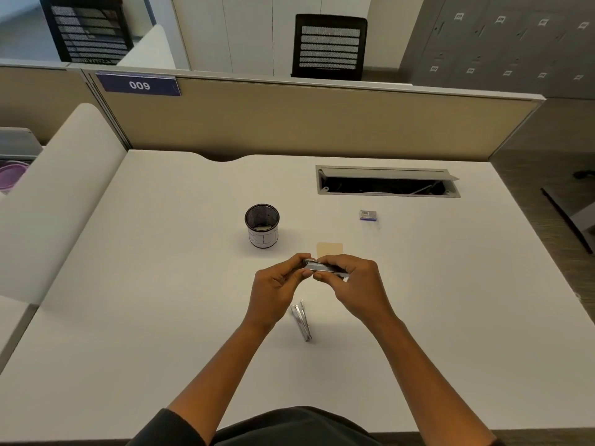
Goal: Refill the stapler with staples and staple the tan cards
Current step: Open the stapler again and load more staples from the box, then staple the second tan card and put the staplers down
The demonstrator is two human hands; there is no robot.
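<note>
- head view: left hand (277,281) and right hand (351,278) both have fingers curled, pinching a silver stapler part (325,268) between their fingertips, held above the desk (161,284).
- a second metal stapler piece (302,320) lies on the desk just below the fingers, between the wrists.
- tan cards (329,249) lie just beyond the fingers, no staple visible in them.
- staple box (368,215) sits well beyond the right fingers; mesh cup (262,225) sits beyond the left.
- judgement: refill in progress, can't tell if staples are in; stapling of the cards left.

The blue sign (138,84) on the partition (289,123) reads "009", appearing mirrored.
</note>
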